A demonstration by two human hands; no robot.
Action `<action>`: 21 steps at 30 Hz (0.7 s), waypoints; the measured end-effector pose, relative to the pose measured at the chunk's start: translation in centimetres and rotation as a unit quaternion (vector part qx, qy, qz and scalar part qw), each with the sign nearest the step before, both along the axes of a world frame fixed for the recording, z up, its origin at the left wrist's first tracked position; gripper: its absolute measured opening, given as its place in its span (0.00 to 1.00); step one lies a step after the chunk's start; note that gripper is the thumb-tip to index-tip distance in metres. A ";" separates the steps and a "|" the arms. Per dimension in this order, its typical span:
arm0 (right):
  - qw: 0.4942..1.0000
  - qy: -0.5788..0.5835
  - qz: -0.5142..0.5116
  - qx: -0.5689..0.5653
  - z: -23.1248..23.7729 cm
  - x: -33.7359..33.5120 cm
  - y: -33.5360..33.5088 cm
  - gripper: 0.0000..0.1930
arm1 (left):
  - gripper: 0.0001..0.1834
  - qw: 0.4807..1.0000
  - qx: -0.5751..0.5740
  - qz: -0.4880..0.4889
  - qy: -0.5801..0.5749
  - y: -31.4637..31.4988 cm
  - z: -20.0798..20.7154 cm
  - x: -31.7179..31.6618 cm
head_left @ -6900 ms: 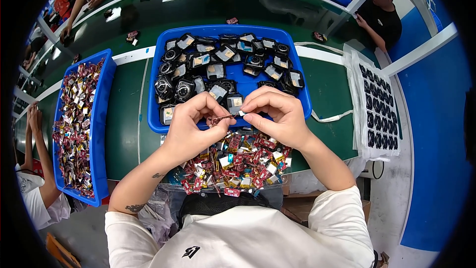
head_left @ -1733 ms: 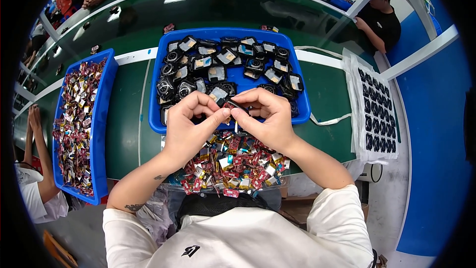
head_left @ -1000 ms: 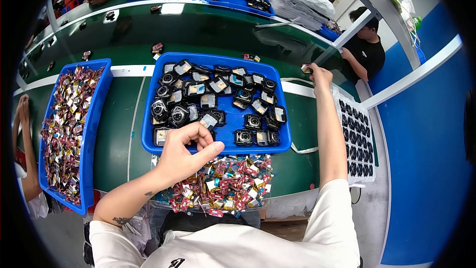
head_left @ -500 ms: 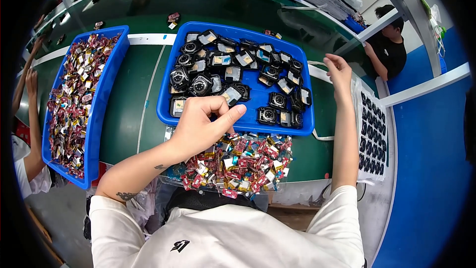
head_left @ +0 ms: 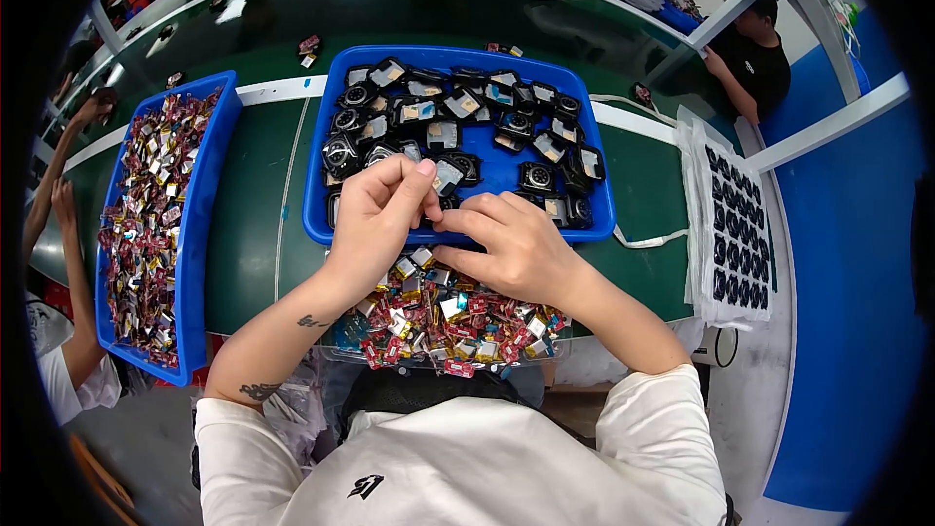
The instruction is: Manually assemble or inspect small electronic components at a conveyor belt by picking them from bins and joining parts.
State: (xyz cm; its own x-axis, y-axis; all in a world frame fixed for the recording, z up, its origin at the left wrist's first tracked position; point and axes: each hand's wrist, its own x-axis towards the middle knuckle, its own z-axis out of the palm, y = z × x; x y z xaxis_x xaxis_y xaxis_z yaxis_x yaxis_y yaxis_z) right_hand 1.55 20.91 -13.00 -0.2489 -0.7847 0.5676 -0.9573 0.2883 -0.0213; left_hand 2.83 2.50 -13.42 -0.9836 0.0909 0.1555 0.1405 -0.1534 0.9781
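Observation:
My left hand [head_left: 382, 209] is closed in a pinch over the near edge of a blue bin [head_left: 310, 170]. What it holds, if anything, is hidden behind the fingers. My right hand [head_left: 521, 245] meets it from the right, its fingers bent and the index fingertip at the left fingertips; anything between them is too small to make out. Inside the bin lie black watch bodies [head_left: 419, 109], some face down with round sensor backs showing, others with open cavities. Just below my hands is a heap of small battery-and-circuit-board pieces [head_left: 467, 317], red, silver and yellow, in a clear tray.
A long blue bin [head_left: 185, 312] full of similar pieces stands at the left, beside other people's arms [head_left: 73, 263]. At the right, a white sheet [head_left: 693, 234] carries rows of black parts. Loose boards [head_left: 308, 51] lie on the green belt. Another person [head_left: 755, 54] sits far right.
My right hand has come from the far right of the bin in to my left hand. The left hand stays pinched near the bin's front. The view has shifted slightly.

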 end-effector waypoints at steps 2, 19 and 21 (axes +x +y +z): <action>0.999 -0.030 -0.011 -0.003 -0.3 0.2 0.0 0.09 | 0.16 1.000 0.000 -0.005 -0.006 0.2 0.1 0.1; 0.993 -0.118 -0.012 -0.005 0.6 0.3 0.3 0.08 | 0.14 1.000 -0.014 -0.007 -0.010 0.0 0.0 -0.1; 0.989 -0.144 -0.005 -0.036 0.7 0.1 0.6 0.07 | 0.13 1.000 -0.003 -0.014 -0.011 0.1 0.2 0.0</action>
State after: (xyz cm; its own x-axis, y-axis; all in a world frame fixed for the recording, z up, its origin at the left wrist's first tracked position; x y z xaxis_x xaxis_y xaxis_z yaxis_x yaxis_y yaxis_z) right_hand 1.66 21.53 -12.33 -0.4154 -0.7419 0.5263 -0.9058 0.2846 -0.3138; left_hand 2.79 2.61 -13.24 -0.9840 0.1190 0.1328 0.1143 -0.1509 0.9819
